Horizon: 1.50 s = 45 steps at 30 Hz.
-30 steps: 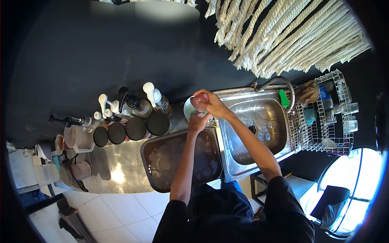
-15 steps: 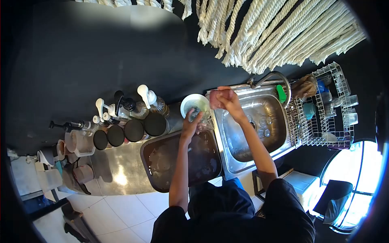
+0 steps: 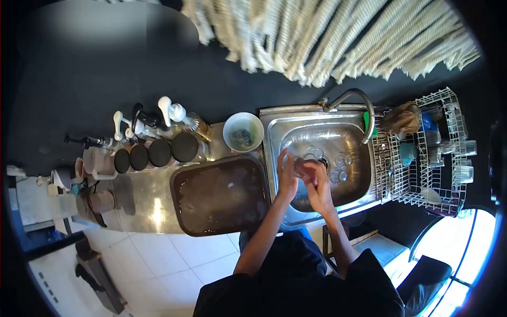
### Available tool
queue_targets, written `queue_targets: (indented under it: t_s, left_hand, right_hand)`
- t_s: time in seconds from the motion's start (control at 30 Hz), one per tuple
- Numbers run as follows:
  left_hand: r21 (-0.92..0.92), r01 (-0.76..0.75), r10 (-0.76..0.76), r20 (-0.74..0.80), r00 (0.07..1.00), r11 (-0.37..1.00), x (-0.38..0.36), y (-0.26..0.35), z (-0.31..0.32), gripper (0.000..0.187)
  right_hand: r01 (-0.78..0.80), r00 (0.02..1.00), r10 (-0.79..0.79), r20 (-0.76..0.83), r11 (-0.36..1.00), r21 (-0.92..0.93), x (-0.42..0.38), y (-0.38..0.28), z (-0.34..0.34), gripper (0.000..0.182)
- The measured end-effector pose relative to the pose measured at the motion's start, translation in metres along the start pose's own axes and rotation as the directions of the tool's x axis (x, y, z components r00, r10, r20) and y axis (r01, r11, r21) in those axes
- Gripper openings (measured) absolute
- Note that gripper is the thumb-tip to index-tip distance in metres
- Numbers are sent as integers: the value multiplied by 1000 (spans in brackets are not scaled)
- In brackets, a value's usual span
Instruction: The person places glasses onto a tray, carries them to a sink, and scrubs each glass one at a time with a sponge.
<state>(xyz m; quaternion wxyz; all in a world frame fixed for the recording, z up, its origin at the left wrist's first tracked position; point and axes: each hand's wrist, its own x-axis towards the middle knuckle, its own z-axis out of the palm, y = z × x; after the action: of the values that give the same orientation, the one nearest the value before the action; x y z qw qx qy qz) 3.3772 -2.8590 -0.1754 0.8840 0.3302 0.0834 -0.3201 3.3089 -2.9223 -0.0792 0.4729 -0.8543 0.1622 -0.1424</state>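
Both my hands meet over the steel sink (image 3: 353,186). My left hand (image 3: 288,177) grips a small clear glass (image 3: 302,167) at the sink's near left side. My right hand (image 3: 319,185) closes on the same glass from the other side, fingers curled against it. Whether it also holds a sponge is hidden. A white bowl (image 3: 243,131) with a dark scourer inside sits on the counter left of the sink, apart from both hands.
Several clear glasses (image 3: 342,160) lie around the sink drain under the curved tap (image 3: 355,98). A white wire dish rack (image 3: 422,150) stands to the right, a brown tray (image 3: 219,193) of water to the left. Pump bottles (image 3: 168,113) and black-lidded jars (image 3: 158,153) line the wall.
Both hands left the white bowl on the counter and came down over the sink, now closed around a glass. The view shifted, so the bowl sits further left.
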Motion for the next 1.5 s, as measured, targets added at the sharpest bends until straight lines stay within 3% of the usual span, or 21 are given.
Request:
queue_targets:
  t_s: [0.1, 0.13, 0.2, 0.27, 0.33, 0.4, 0.53, 0.57, 0.6, 0.7, 0.77, 0.83, 0.87, 0.93, 1.0, 1.13, 1.2, 1.4, 1.43, 1.47, 1.5]
  left_hand:
    - [-383, 28, -132, -248, 960, 923, 9, -40, -1, 32]
    - [-327, 4, -13, -24, 1000, 945, -6, -26, 21, 35]
    - [-226, 52, -72, -77, 994, 973, -4, -43, 37, 35]
    - [-230, 81, -101, -76, 992, 970, -2, -61, 47, 37]
    - [-239, 100, -115, -47, 992, 966, 3, -69, 67, 40]
    - [-259, 84, -107, -75, 991, 962, -9, -65, 86, 48]
    - [-188, 201, -173, 155, 973, 961, -2, -74, 79, 54]
    - [-182, 153, -137, 99, 986, 971, -2, -76, 85, 55]
    - [-183, 147, -131, 95, 987, 972, -1, -77, 82, 55]
    - [47, 279, -274, -87, 958, 959, 5, -90, 71, 56]
    - [41, 314, -313, -23, 950, 949, 1, -96, 70, 57]
    - [-137, 311, -304, 73, 950, 940, -6, -100, 80, 57]
    - [-136, 311, -303, 78, 950, 941, -9, -99, 83, 57]
    - [-301, 175, -111, 219, 969, 938, -14, -97, 86, 45]
    - [-274, 223, -140, 290, 947, 936, -11, -86, 83, 51]
    - [-92, 183, -144, 332, 932, 979, -8, -65, 88, 59]
    - [-46, 127, -124, 60, 990, 991, -9, -61, 95, 51]
    - [-43, 212, -213, -14, 977, 976, -19, -69, 101, 39]
    - [-200, 158, -147, 69, 987, 967, -20, -71, 100, 40]
    - [-355, 117, -72, 137, 988, 928, -22, -72, 99, 41]
    - [-328, 127, -68, 187, 980, 936, -23, -69, 98, 44]
  right_hand:
    - [35, 995, -37, 98, 999, 24, -3, 0, -26, 38]
    - [35, 984, -41, 176, 999, 39, -4, 7, -37, 41]
    - [109, 988, -104, 119, 993, -43, -1, 21, -51, 41]
    - [-206, 971, 205, 127, 979, -7, 4, 32, -59, 38]
    - [-37, 998, 32, -62, 997, -75, 3, 68, -53, 28]
    - [-386, 849, 523, 72, 523, 760, -5, 93, -48, 17]
    - [-336, 806, 587, 74, 350, 875, -18, 96, -52, 7]
    - [-260, 905, 411, -110, 740, 620, -23, 103, -57, 8]
    - [-261, 907, 407, -104, 740, 620, -22, 99, -62, 8]
    - [219, 961, -223, -164, 975, -40, -14, 92, -79, 20]
    - [-63, 992, 65, -110, 998, 21, -22, 88, -78, 19]
    - [-523, 852, 522, 36, 848, 85, -18, 92, -77, 20]
    - [-520, 854, 519, 31, 850, 85, -17, 90, -73, 20]
    - [-155, 745, 660, 95, 34, 987, -16, 79, -61, 23]
    - [-142, 780, 618, 101, 17, 990, -21, 85, -58, 27]
    - [-231, 858, 512, -53, 474, 849, -27, 79, -76, 24]
    - [-33, 988, 51, -144, 992, 120, -27, 75, -91, 28]
    - [-28, 999, 30, -43, 998, 54, -25, 57, -84, 33]
    - [-255, 953, 303, 13, 778, 574, -19, 61, -79, 29]
    - [-368, 850, 485, 205, 270, 890, -18, 62, -77, 27]
    - [-334, 813, 528, 247, 75, 940, -21, 57, -81, 24]
